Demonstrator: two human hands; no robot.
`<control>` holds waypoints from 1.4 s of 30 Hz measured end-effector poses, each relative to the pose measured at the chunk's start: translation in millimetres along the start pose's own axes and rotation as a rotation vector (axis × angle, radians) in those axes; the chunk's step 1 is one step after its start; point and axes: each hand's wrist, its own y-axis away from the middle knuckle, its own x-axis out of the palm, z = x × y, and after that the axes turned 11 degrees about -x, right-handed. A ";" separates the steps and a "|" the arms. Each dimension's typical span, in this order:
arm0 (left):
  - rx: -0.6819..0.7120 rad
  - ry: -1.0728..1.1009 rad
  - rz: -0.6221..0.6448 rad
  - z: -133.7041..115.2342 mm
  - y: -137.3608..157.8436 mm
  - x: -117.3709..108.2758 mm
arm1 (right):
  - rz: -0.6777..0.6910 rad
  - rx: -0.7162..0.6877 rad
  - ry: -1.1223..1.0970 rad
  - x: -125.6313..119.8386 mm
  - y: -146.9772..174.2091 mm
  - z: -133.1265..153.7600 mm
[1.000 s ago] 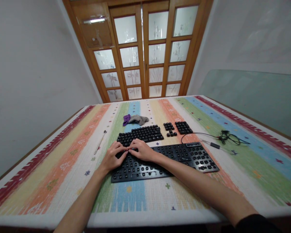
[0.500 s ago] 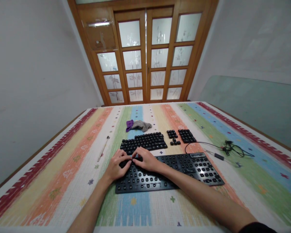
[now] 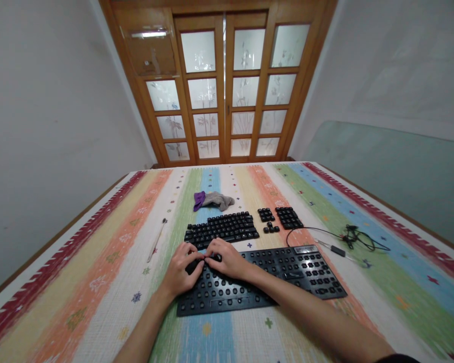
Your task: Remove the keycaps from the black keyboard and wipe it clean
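Note:
A black keyboard (image 3: 245, 292) with its keycaps off lies in front of me, rows of bare key mounts showing. Over its upper left part my left hand (image 3: 182, 269) and my right hand (image 3: 227, 261) meet, thumbs and fingertips pinched close together. Whatever sits between the fingertips is too small and hidden to name. Just beyond the hands, loose black keycaps (image 3: 230, 225) are laid out in keyboard order. Smaller groups to their right are a keypad block (image 3: 288, 218), a navigation block (image 3: 266, 215) and arrow keys (image 3: 271, 228).
A thin brush (image 3: 158, 240) lies to the left. Behind the keycaps is a crumpled grey and purple cloth (image 3: 216, 201). On the right are a coiled black cable (image 3: 359, 238) and a slim dark-handled tool (image 3: 338, 250). A striped cloth (image 3: 98, 282) covers the table.
The view has tilted slightly, so the table things appear a little lower. Both hands stay pinched together at the same part of the keyboard, fingers shifted only slightly.

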 end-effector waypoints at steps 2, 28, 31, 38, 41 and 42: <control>0.003 0.002 -0.008 -0.9 -0.3 0.7 | 0.000 -0.001 0.002 1.4 0.4 -1.0; 0.010 -0.010 -0.075 -7.2 -3.2 5.2 | -0.022 0.007 -0.046 -0.1 -0.2 -0.7; 0.018 -0.011 -0.079 -6.4 -2.6 6.3 | -0.026 0.001 -0.042 -0.4 0.1 -1.2; 0.048 -0.025 -0.076 -4.6 -2.1 8.9 | -0.009 -0.013 0.008 2.5 2.0 -3.0; 0.049 -0.030 -0.071 -4.1 -2.1 8.6 | -0.003 -0.009 0.023 3.4 2.6 -2.7; 0.048 -0.033 -0.068 -4.0 -2.1 8.5 | 0.000 -0.007 0.027 3.6 2.7 -2.4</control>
